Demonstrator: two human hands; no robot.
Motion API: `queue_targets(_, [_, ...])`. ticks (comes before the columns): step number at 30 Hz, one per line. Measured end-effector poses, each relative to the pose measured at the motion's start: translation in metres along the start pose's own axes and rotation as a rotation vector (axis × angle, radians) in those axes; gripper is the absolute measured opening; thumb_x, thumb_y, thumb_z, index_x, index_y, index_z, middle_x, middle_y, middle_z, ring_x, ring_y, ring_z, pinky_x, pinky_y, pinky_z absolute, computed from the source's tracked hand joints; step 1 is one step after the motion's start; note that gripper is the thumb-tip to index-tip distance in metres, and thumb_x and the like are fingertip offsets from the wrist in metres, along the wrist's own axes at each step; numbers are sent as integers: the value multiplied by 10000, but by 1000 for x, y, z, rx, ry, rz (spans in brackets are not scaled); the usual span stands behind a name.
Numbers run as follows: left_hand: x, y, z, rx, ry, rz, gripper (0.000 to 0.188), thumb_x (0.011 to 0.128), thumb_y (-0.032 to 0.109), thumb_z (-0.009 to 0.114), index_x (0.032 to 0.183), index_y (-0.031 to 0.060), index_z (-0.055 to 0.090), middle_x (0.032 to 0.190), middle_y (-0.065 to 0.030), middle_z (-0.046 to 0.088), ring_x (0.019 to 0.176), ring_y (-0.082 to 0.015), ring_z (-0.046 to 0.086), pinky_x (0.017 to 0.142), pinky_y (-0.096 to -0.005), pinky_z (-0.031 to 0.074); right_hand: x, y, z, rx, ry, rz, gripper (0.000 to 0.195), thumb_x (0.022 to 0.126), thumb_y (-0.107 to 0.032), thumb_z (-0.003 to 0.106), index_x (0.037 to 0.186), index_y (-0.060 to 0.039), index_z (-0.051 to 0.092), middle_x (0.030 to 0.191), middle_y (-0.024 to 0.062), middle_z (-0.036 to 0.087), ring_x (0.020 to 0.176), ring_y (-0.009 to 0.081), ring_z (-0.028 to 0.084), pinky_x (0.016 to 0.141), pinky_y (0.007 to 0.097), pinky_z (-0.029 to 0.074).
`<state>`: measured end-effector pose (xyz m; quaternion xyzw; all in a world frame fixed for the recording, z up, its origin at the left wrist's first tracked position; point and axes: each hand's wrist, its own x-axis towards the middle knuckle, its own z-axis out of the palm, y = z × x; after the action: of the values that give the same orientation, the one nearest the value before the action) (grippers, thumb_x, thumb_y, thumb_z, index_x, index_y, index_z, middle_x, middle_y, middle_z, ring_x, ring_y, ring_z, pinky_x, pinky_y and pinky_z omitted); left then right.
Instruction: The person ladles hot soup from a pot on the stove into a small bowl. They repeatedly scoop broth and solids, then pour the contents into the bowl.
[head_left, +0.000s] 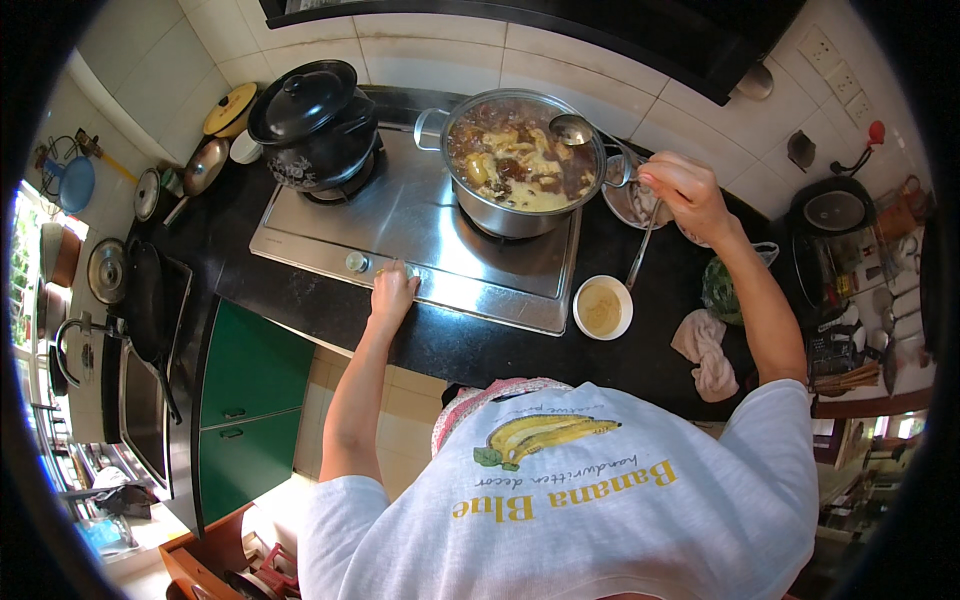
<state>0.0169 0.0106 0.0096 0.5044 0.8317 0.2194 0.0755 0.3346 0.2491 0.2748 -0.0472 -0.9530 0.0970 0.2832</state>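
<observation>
My left hand (394, 291) is closed around a control knob at the front edge of the steel gas hob (420, 195). The other knob (356, 261) shows to its left. In my right hand (686, 191) is the handle of a metal ladle (571, 129), its bowl over the right side of a steel pot (495, 214). The pot holds steaming brown broth with pale foam and chunks of food. Below the right hand a metal utensil handle (643, 251) slants down; whether the hand touches it cannot be told. Near its lower end stands a white bowl (626, 311) of cloudy liquid.
A lidded black clay pot (311, 142) occupies the left burner. Right of the steel pot is a dish (622, 199) of pale food, partly hidden. A crumpled cloth (706, 352) and a bagged green vegetable (721, 289) lie farther right. A wok (146, 300) sits at far left.
</observation>
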Motion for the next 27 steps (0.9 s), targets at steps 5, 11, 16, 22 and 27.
queue_targets(5, [-1, 0, -1, 2, 8, 3, 298, 719, 150, 666, 903, -38, 526, 924, -233, 560, 808, -408, 575, 687, -451, 482, -1, -1, -1, 17, -2, -42, 67, 801, 6, 580, 860, 36, 586, 803, 118, 575, 556, 151, 522, 516, 248, 432])
queue_targets(11, [0, -1, 0, 3, -4, 5, 315, 708, 141, 669, 922, -38, 524, 929, -231, 562, 818, -405, 572, 698, -449, 481, -2, -9, 2, 39, 11, 41, 79, 787, -54, 605, 798, 23, 591, 719, 122, 570, 633, 252, 556, 562, 309, 448])
queue_targets(16, [0, -2, 2, -1, 3, 0, 319, 708, 143, 670, 928, -37, 525, 939, -229, 560, 821, -405, 572, 701, -448, 483, -3, -8, 4, 41, 29, 10, 82, 781, -56, 613, 801, 21, 593, 732, 126, 579, 645, 256, 565, 571, 309, 453])
queue_targets(22, [0, 2, -2, 9, -21, -18, 307, 718, 148, 662, 924, -34, 526, 936, -226, 556, 816, -402, 572, 700, -446, 482, -8, -4, 3, 45, 57, 57, 82, 767, -47, 625, 814, 15, 599, 744, 126, 587, 650, 256, 570, 577, 310, 457])
queue_targets(27, [-3, 0, -1, -17, 7, -22, 402, 718, 174, 669, 1024, -36, 512, 946, -226, 553, 825, -400, 569, 700, -434, 477, -10, -12, -1, 54, 68, 119, 81, 763, -36, 626, 819, 15, 598, 742, 123, 583, 646, 246, 569, 571, 298, 454])
